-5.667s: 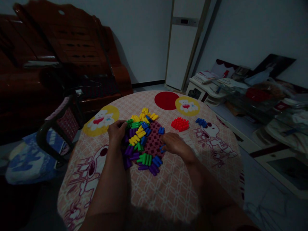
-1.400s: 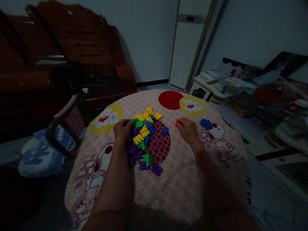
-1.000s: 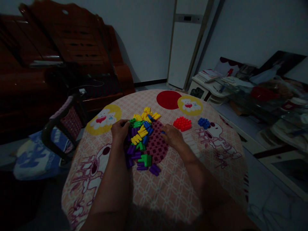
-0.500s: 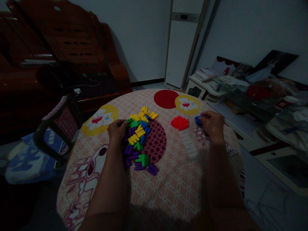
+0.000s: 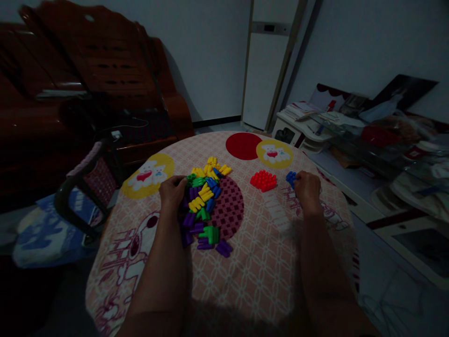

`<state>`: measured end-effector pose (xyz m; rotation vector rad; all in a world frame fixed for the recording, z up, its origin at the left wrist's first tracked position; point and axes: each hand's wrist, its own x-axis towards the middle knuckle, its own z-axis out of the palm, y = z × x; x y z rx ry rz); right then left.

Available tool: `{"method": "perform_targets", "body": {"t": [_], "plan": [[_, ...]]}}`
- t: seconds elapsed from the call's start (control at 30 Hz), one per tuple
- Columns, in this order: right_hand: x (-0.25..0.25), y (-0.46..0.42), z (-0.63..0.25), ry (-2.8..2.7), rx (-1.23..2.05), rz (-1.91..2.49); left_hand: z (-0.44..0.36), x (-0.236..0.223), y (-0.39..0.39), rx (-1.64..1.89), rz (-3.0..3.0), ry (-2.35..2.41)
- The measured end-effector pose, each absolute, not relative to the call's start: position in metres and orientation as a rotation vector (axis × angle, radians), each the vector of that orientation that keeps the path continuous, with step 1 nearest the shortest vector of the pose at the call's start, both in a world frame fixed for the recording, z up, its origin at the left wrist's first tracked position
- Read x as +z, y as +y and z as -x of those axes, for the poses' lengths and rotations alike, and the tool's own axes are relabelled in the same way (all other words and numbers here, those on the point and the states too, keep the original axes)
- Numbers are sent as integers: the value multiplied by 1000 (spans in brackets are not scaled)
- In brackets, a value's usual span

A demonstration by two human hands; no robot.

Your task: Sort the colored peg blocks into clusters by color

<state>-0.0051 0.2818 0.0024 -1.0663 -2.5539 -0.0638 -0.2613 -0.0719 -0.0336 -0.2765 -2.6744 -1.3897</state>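
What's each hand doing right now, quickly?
Left hand: at the mixed pile's edge, fingers bent; whether it grips a piece can't be told.
Right hand: fingers closed together at the blue blocks; its grip is hidden.

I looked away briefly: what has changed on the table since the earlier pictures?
The right hand moved rightward from the checked patch to the blue cluster, its fingers now at it. The loose blue pieces on the patch's right side are gone. The red cluster and the left hand, at the mixed pile, stayed put.

Dim room, carved wooden sofa (image 5: 105,70).
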Motion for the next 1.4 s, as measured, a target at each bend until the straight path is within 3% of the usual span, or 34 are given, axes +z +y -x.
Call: {"method": "perform_targets", "body": {"t": [0.2, 0.6, 0.97, 1.2, 1.4], "plan": [[6, 276, 6, -2482, -41, 1063, 262, -37, -72, -1444, 255, -2685], [36, 205, 36, -2450, 522, 486, 253, -19, -80, -1059, 454, -2912], [2, 146, 66, -2810, 707, 105, 228, -6, -52, -1764, 1071, -2900], [-40, 127, 84, -2838, 732, -163, 242, -9, -67, -1229, 591, -2695], [-34, 130, 84, -2862, 720, -202, 230, -7, -48, -1176, 834, -2613]]}}
